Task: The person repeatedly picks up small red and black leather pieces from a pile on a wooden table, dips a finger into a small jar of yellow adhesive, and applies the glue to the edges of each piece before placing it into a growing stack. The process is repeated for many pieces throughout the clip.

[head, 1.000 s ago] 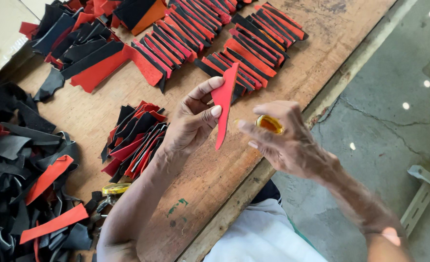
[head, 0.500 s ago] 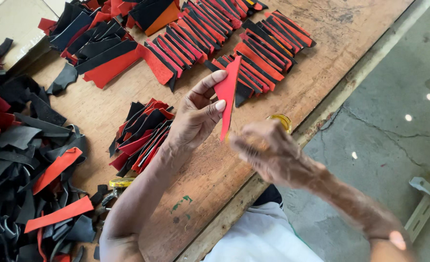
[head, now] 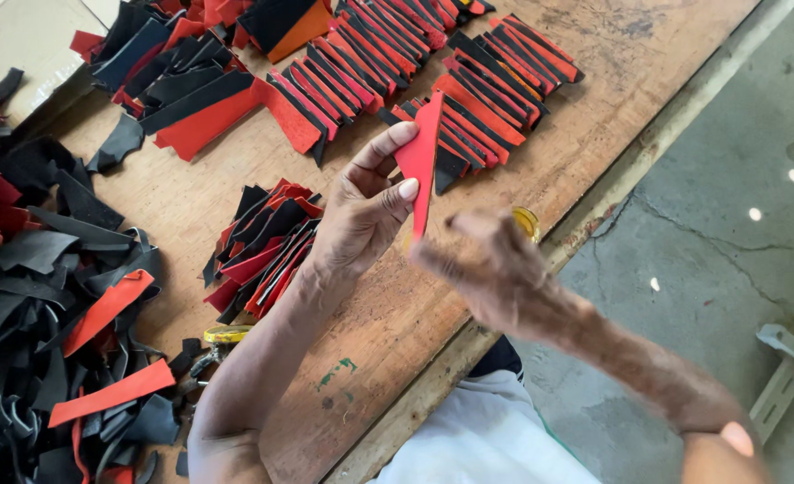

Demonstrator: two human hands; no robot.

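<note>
My left hand (head: 366,211) pinches a narrow red pointed strip (head: 421,157) between thumb and fingers, holding it upright above the wooden table (head: 612,99). My right hand (head: 491,269) is blurred with motion just right of the strip's lower end, its fingers curled. A small yellow round object (head: 528,222) shows behind its fingers; whether the hand holds it is unclear. Rows of overlapped red and black strips (head: 469,76) lie on the table beyond both hands.
A stack of red and black pieces (head: 263,246) sits left of my left wrist. A heap of black and red scraps (head: 47,296) fills the left side. A yellow-lidded object (head: 225,335) lies near my left forearm. The table edge (head: 594,215) borders a concrete floor.
My right hand has swept down and to the left, close under the strip, and is now blurred. My left hand has kept the red strip upright in about the same place.
</note>
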